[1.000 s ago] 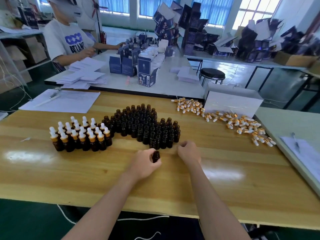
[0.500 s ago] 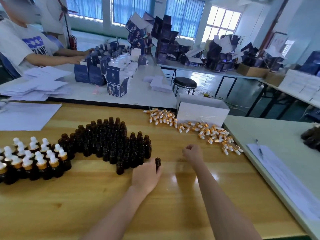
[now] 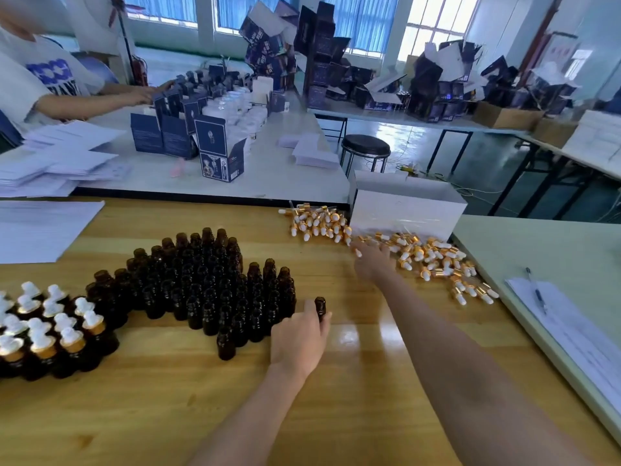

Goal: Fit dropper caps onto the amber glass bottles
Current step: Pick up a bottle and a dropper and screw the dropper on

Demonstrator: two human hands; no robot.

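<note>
My left hand [image 3: 297,334] grips one uncapped amber bottle [image 3: 320,306] standing on the wooden table [image 3: 336,405], just right of a dense cluster of uncapped amber bottles [image 3: 208,284]. A group of bottles with white-and-gold dropper caps [image 3: 50,334] stands at the far left. My right hand [image 3: 371,260] is stretched out to the loose pile of dropper caps [image 3: 433,260] at the back right. Its fingers lie among the caps and are blurred, so a grip cannot be made out.
A white box [image 3: 406,213] stands behind the caps. A stack of paper [image 3: 37,230] lies at the back left. To the right, a pale table holds sheets with a pen [image 3: 537,294]. A person [image 3: 50,79] works with blue cartons [image 3: 215,153] at the far table.
My right hand has moved from beside the bottle cluster out to the pile of dropper caps. My left hand has kept hold of the single bottle. The view has shifted right.
</note>
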